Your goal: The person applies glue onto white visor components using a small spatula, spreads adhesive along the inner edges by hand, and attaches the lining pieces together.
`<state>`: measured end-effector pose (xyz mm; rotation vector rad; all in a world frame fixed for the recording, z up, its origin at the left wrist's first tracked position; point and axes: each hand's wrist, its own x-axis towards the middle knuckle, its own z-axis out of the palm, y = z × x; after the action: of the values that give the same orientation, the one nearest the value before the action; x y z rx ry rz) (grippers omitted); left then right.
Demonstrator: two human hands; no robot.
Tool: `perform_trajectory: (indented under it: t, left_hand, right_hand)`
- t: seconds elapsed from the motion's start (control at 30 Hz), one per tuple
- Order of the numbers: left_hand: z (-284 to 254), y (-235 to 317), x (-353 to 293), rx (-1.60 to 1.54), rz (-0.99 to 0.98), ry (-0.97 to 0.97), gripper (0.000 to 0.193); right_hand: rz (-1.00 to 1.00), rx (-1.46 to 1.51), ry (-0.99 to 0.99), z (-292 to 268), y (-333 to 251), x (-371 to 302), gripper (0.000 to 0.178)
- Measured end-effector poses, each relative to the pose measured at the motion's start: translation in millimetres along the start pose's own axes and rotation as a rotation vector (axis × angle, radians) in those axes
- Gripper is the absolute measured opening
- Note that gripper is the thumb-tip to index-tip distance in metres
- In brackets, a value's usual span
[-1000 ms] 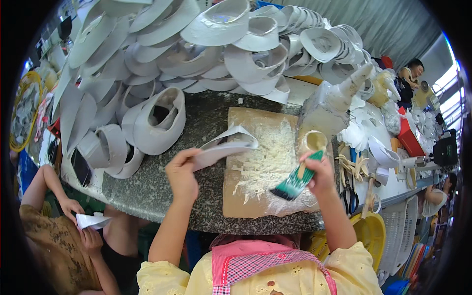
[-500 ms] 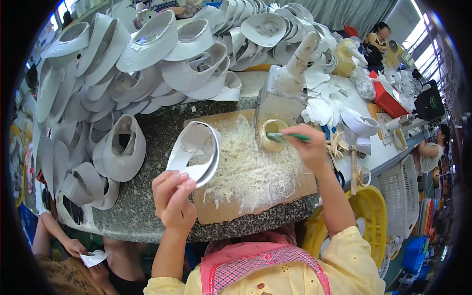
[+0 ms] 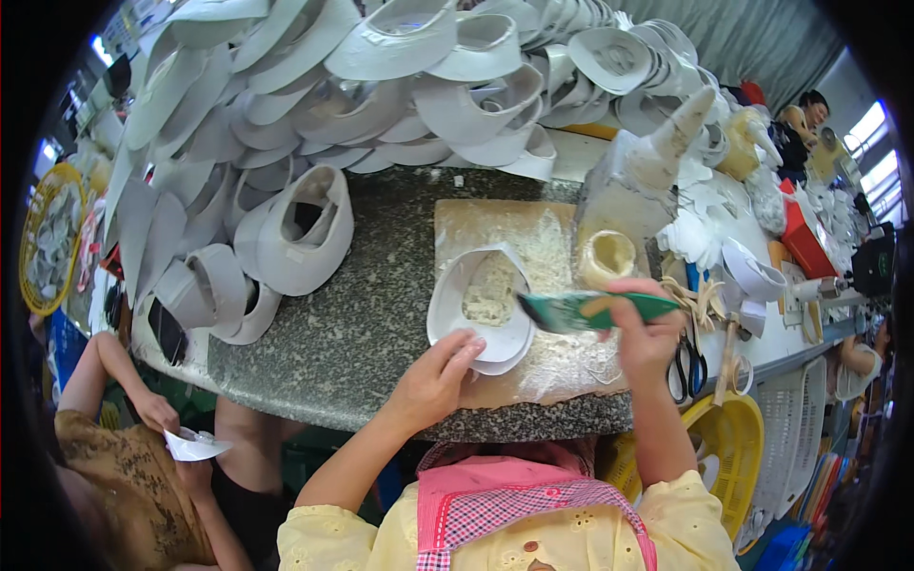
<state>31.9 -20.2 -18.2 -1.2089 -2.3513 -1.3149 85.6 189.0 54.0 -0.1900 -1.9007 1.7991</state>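
White and smooth, a ring-shaped piece with a flared brim [image 3: 505, 344] is over the pale-smeared brown board [image 3: 455, 225] in the head view, its near edge pinched by the left hand [image 3: 428, 383]. The right hand [image 3: 649, 341] grips a flat green brush with dark bristles [image 3: 571, 313]; whether its tip touches the piece is unclear. A loose one-sided pinch could let the piece slip; a wide wrist swing could knock the cream-coloured round cup [image 3: 583, 259] nearby. Counted: one held piece, one brush, one cup, one board; the heaped white pieces [image 3: 386, 57] overlap too much.
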Motion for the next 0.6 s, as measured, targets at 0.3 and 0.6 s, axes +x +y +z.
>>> perform_trajectory:
  t: [0.3, 0.6]
  left_hand:
    - [0, -18, -18, 0.164, 0.269, -0.118, 0.030]
    - [-3, -19, -21, 0.147, 0.340, -0.056, 0.025]
  right_hand:
    - [-0.473, -0.552, -0.215, 71, 57, 19, 0.017]
    - [-0.569, -0.673, -0.690, 61, 40, 38, 0.016]
